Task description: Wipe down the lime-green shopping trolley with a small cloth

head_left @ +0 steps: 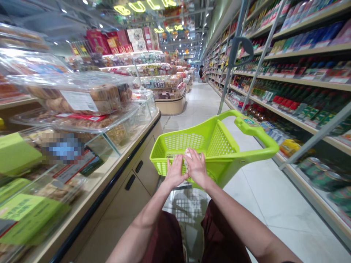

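A bright green shopping cart basket [192, 137] with perforated walls stands in front of me, its handle [270, 146] pointing to the right. Over its near rim my left hand [174, 171] and my right hand [196, 167] come together. Between them is a small pink-and-white packet [187, 152], mostly covered by my fingers. My right fingers curl over it from the right; my left fingers close in on its left side. Whether either hand also rests on the rim I cannot tell.
On the left, a counter [128, 146] bears clear plastic boxes of baked snacks [79, 98] and green price cards [27, 212]. Shelves of bottles and cans [301, 106] line the right side, with a grey post [227, 84] before them. A person [201, 74] is far down the tiled aisle.
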The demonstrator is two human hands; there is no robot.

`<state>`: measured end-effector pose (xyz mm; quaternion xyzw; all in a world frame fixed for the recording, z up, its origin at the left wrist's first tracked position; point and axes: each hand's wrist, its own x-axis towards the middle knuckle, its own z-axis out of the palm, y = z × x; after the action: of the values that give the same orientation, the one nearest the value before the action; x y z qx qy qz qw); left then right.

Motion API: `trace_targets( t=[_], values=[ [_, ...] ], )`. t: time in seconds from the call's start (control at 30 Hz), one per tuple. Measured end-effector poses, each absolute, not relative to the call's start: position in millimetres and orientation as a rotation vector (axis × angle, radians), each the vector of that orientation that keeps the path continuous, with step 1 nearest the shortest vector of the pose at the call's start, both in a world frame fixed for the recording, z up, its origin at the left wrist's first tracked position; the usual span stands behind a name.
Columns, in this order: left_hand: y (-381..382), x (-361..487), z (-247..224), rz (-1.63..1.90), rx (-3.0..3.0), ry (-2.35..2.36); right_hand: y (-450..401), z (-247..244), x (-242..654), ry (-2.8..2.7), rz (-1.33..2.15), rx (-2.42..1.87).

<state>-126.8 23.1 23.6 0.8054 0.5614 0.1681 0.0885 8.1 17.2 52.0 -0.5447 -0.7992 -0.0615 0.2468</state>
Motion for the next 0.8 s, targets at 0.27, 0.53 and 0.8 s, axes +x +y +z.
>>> trace_targets(
  t=[0.27, 0.53, 0.8],
  values=[
    [23, -118, 23, 0.376, 2.472, 1.856, 24, 54, 22, -2.237, -0.238, -1.512],
    [21, -114, 18, 0.418, 2.501, 1.920, -12, 98, 144, -1.949, -0.597, -1.669],
    [19, -112, 17, 0.456, 2.493, 1.944, -8, 98, 161, -1.905, -0.752, -1.695]
  ],
)
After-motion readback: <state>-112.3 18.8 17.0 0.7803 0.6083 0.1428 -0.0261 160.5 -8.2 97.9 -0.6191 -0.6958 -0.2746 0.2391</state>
